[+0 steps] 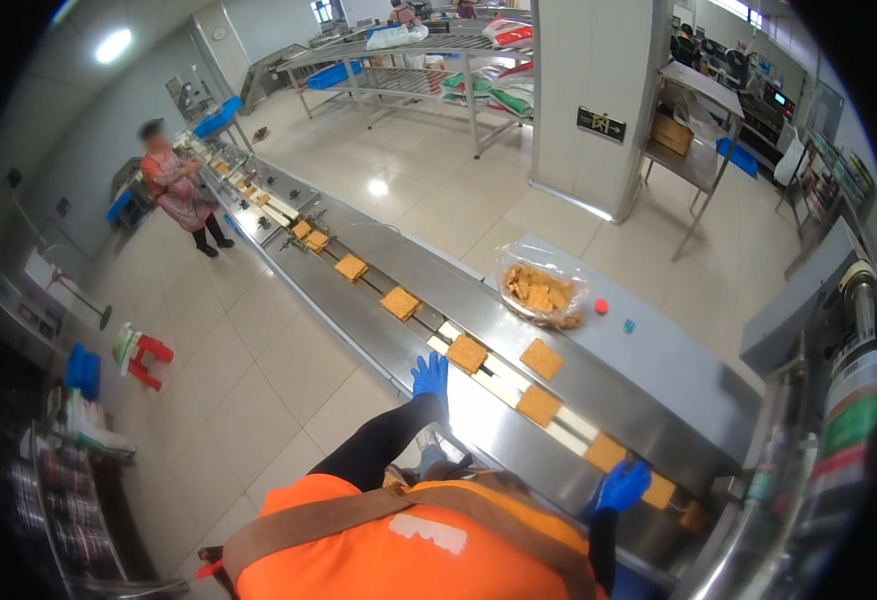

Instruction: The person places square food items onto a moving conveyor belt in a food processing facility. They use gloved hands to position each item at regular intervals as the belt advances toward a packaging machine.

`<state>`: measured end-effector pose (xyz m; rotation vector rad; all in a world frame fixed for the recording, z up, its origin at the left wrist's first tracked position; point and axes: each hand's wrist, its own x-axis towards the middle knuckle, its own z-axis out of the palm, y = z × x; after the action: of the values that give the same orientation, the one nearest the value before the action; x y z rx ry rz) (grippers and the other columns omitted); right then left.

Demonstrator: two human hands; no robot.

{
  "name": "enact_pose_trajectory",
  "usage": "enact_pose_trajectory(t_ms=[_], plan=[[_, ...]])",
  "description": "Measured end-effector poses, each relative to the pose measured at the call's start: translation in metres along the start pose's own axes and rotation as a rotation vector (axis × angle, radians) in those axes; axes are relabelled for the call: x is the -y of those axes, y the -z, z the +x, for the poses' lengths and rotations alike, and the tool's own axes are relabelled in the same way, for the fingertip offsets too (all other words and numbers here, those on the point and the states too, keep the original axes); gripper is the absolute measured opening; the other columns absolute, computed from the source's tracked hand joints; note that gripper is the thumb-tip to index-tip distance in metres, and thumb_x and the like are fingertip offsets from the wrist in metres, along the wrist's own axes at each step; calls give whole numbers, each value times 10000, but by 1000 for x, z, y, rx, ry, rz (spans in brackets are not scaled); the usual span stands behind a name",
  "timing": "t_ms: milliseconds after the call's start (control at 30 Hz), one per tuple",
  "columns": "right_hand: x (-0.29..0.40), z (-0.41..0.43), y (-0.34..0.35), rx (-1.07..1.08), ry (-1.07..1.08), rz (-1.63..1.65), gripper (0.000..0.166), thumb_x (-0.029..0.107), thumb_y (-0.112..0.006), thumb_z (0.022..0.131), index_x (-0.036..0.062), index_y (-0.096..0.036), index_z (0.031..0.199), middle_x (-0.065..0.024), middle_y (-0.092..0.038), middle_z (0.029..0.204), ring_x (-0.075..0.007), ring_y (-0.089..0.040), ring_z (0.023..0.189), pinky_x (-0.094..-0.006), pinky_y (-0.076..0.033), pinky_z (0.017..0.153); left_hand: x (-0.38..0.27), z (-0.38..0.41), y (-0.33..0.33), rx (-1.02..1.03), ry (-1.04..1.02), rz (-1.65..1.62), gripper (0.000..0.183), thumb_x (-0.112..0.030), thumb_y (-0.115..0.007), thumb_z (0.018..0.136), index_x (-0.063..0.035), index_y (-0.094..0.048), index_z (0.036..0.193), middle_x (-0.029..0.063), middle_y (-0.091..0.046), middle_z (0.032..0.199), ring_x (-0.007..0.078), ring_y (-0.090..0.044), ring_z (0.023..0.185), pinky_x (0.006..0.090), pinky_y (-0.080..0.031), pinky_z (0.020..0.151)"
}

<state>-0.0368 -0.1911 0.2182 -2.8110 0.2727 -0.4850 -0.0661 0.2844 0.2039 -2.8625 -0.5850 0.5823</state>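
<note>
My left hand [430, 375], in a blue glove, lies with fingers spread at the near edge of the steel conveyor table [476, 420]. Just beyond its fingertips a square stack of golden-brown crackers [467, 353] sits on the conveyor track. My right hand [624, 484], also gloved in blue, is over the track farther right, between a square cracker piece [605, 453] and another cracker piece [657, 491]. Its fingers are bent and blurred, so whether they grip anything is hidden. Between my hands lies another cracker square [539, 406]. A single cracker [541, 359] rests off the track on the steel.
A clear plastic bag of broken crackers [540, 289] stands on the grey side table [656, 367], near a red cap [600, 306]. Packaging machinery with a film roll [855, 420] borders the right. A person [172, 180] stands along the line at far left. A pillar [588, 97] rises behind.
</note>
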Motion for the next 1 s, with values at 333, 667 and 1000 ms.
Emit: enact_pose_trajectory(t_ms=[333,667,1000], plan=[[-38,3,-28,62,-76,114,677,371,-586,912,-24,-371,1418,-262,-471,1377,-425,-439,1272,-468,-355,1065,-4,-12,6,23,0,-27,746,-211,-494,913,-19,-115,1526,241,-106,1579,521,-239,1380,611,-319,1040],[-19,1,21,-75,131,-122,495,249,-583,904,-55,-492,1284,-256,-474,1361,-417,-458,1241,-502,-363,1044,-4,-18,6,26,4,-9,729,-202,-480,921,-10,-117,1524,242,-107,1578,523,-234,1382,609,-322,1040],[-31,-4,0,64,-21,177,545,262,-603,901,-60,-472,1322,-266,-535,1300,-425,-513,1181,-474,-407,1007,-15,-17,1,39,0,6,708,-196,-452,934,-18,-110,1527,243,-96,1580,534,-229,1381,614,-312,1045]])
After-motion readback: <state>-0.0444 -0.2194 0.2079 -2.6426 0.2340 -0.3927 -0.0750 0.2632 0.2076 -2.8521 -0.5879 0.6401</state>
